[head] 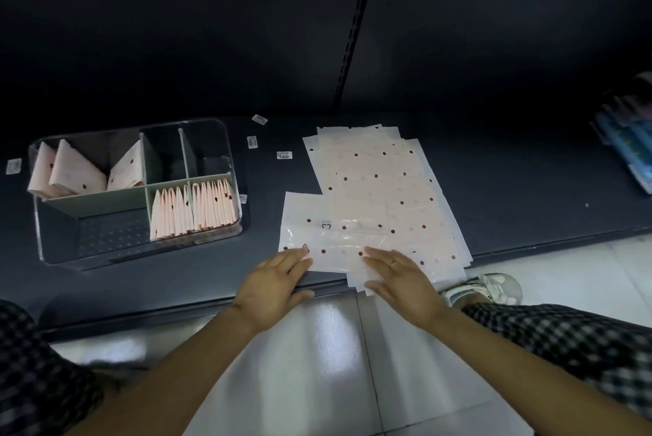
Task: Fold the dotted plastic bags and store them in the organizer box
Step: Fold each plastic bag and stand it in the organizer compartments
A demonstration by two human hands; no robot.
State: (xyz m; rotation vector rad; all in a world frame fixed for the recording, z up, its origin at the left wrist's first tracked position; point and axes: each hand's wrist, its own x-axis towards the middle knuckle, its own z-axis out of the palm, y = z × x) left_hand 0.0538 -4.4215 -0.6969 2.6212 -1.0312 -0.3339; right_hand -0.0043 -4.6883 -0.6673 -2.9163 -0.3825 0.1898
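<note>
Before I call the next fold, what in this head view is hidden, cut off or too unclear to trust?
- How many flat bags are in the stack: they overlap, and only the edges of the lower ones show.
- Top bag's near edge: covered by the left hand and right hand.
- Print on the small labels: too small.
- Blue packs: cut off by the right edge and dim.
- Count of folded bags in the box: packed tight.

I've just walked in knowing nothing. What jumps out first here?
A fanned pile of flat dotted plastic bags lies on the dark shelf, with the left hand and right hand resting open on its near edge. To the left stands a clear organizer box, folded pink bags packed upright in its compartments.
</note>
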